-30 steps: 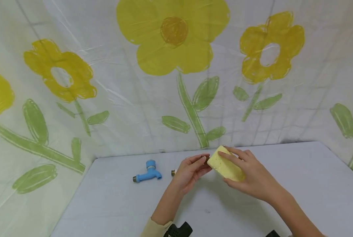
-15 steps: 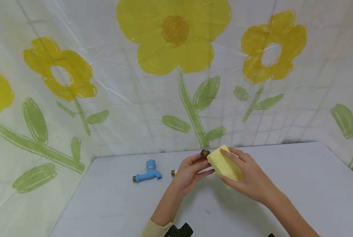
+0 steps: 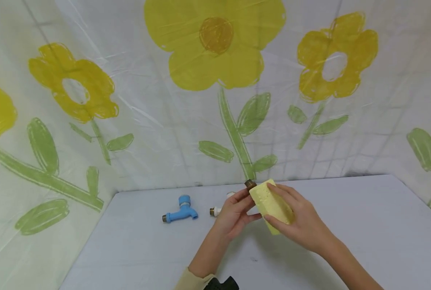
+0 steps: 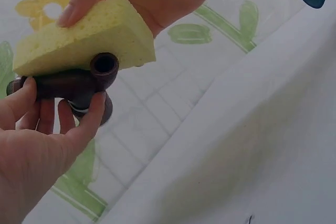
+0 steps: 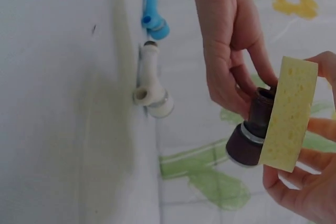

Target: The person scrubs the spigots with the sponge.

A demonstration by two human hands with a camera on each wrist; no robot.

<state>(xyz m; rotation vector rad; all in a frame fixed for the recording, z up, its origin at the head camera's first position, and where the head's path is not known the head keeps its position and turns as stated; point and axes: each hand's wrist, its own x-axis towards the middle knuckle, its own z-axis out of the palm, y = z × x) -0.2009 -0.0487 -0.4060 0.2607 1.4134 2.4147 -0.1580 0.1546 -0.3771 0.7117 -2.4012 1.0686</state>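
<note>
My left hand (image 3: 233, 217) grips a dark brown tap (image 4: 65, 85) between thumb and fingers, raised above the table. In the left wrist view the tap's open spout faces the camera, and its threaded end sticks out past the thumb. My right hand (image 3: 302, 217) holds a yellow sponge (image 3: 273, 203) by its sides. The sponge lies against the tap's body, as the left wrist view shows. From the head view, the sponge hides most of the tap; only the threaded brown end (image 3: 250, 184) shows above the left fingers.
On the white table (image 3: 139, 241) a blue tap (image 3: 182, 210) lies to the left. A white tap (image 5: 152, 80) lies beside it, partly hidden behind the left hand in the head view. Behind the table hangs a flower-patterned sheet (image 3: 157, 133).
The tap has turned in my left hand, so its threaded end now shows above the fingers. The sponge has shifted slightly left and tilted more upright. The two other taps stay put.
</note>
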